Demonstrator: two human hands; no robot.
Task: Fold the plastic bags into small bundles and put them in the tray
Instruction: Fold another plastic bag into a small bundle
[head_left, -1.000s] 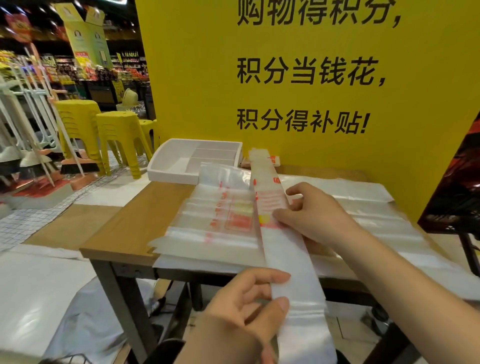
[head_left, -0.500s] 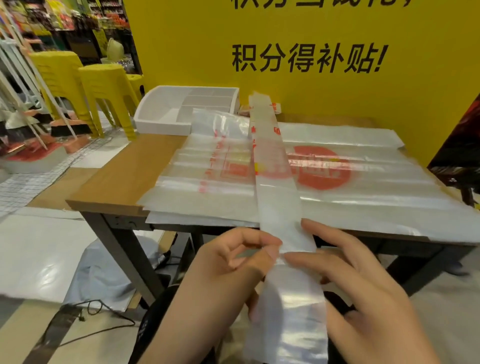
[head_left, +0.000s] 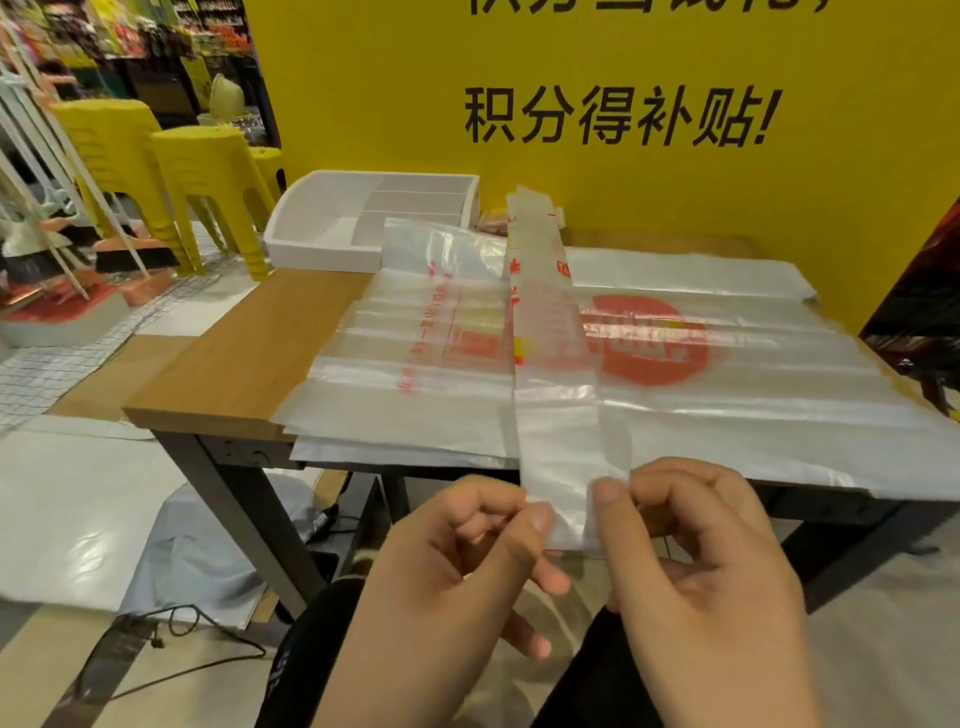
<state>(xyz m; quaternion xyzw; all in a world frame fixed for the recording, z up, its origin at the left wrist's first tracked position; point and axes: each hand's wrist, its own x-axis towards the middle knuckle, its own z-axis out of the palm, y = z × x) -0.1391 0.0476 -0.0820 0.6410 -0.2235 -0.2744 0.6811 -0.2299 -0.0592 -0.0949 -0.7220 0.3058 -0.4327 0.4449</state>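
Observation:
A clear plastic bag folded into a long narrow strip (head_left: 550, 364) runs from the back of the table toward me, over a stack of flat plastic bags (head_left: 727, 395) with red print. My left hand (head_left: 452, 587) and my right hand (head_left: 711, 571) both pinch the strip's near end just past the table's front edge, where that end is turned over. The white divided tray (head_left: 317, 244) stands at the table's far left corner.
The wooden table (head_left: 234, 364) backs onto a yellow sign wall (head_left: 623, 62). Yellow stools (head_left: 202, 176) and brooms stand to the left. Cables and white sheets lie on the floor under and beside the table.
My right hand left the middle of the strip and came to its near end beside the left hand. Both now pinch that end, which has been turned over. The view dropped lower.

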